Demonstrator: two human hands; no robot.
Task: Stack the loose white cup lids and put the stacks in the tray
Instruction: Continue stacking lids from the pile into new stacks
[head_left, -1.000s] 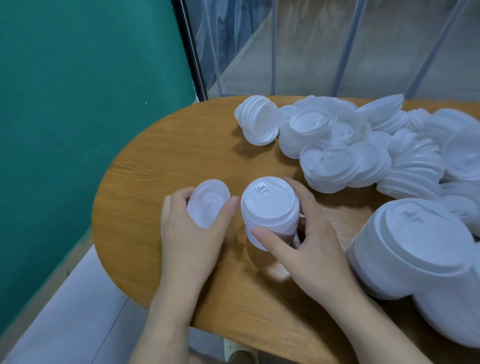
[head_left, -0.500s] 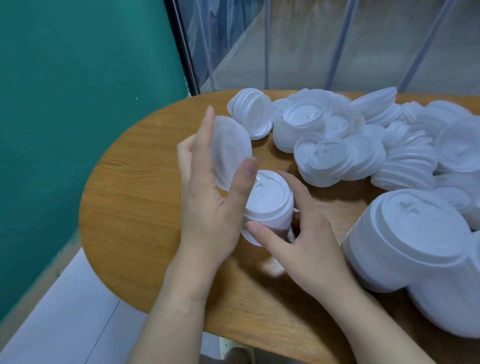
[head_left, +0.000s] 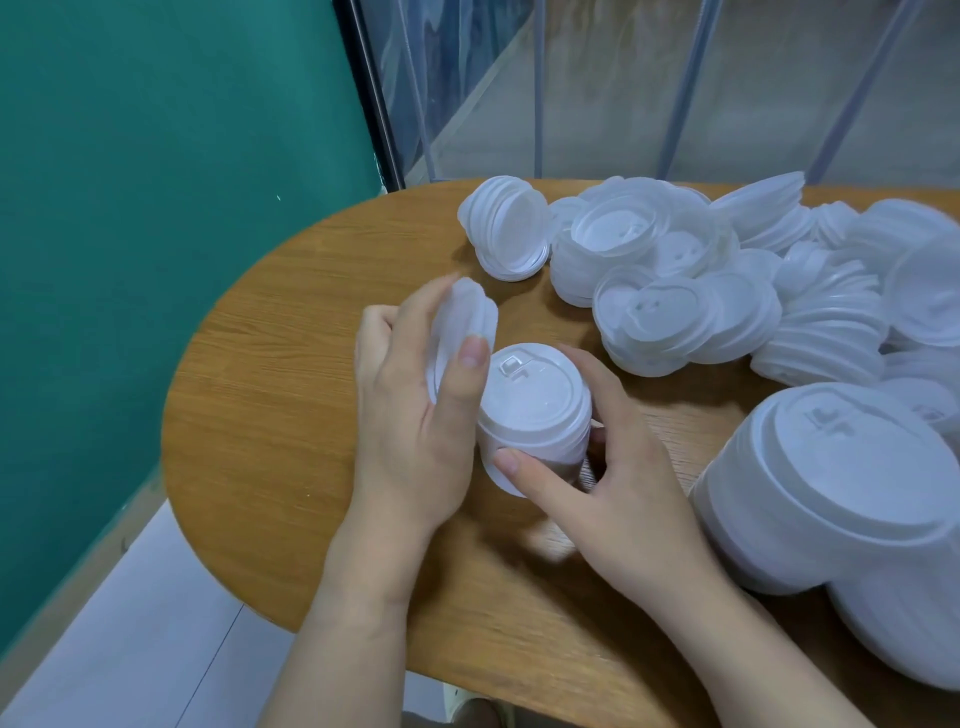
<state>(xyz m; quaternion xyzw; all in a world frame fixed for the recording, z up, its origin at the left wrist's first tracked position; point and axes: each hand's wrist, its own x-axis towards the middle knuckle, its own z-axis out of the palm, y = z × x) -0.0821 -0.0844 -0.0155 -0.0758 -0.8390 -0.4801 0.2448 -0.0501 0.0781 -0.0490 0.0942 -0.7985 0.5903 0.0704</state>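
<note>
A short stack of white cup lids (head_left: 535, 415) stands on the wooden table (head_left: 270, 415) near its left end. My right hand (head_left: 608, 467) curls round the stack's right side, thumb against its front. My left hand (head_left: 410, 410) holds a single white lid (head_left: 462, 317) on edge between thumb and fingers, just left of and above the stack's top. The lid is blurred. No tray is in view.
A heap of loose white lids (head_left: 701, 291) covers the table's far right. A small leaning stack (head_left: 506, 228) lies at the back. A tall, wide lid stack (head_left: 841, 483) stands close on the right. Green wall on the left; the table's near edge drops to the floor.
My left hand lifted the single lid off the table, tipped it on edge and carried it right, close beside the stack's top. My right hand stayed on the stack.
</note>
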